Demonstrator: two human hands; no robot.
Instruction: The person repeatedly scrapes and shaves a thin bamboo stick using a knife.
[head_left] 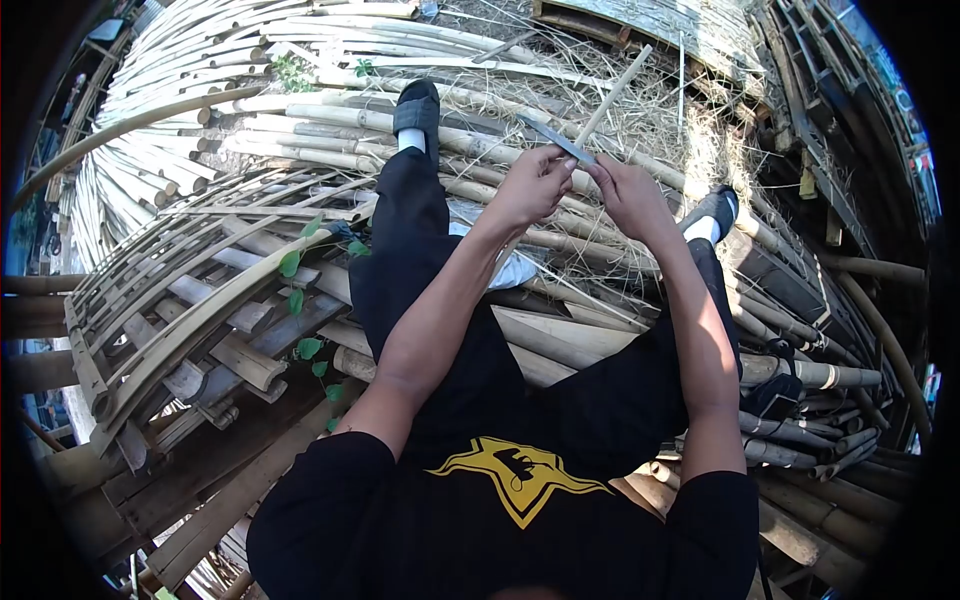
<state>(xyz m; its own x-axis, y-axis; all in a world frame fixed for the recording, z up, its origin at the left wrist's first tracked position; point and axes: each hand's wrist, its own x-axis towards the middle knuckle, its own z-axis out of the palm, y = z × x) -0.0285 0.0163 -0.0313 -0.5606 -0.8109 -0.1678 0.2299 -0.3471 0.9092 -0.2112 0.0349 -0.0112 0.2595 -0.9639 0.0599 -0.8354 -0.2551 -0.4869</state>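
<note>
My left hand (532, 187) is closed around a thin bamboo strip (617, 92). The strip slants up and away to the right past my fingers. Close beside it, my right hand (634, 198) grips a knife (560, 140) whose handle is hidden in the fingers. The grey blade points up and to the left and crosses the strip just above my left fingertips. Both hands are held out over the ground between my legs, nearly touching each other.
Stacked bamboo poles (150, 130) lie at the far left. Nearer, a split-bamboo lattice (215, 285) with a green vine (296, 298) stands by my left leg. Shavings (640, 130) litter the ground ahead. Wooden pallets (840, 130) lean at the right, above more poles (820, 375).
</note>
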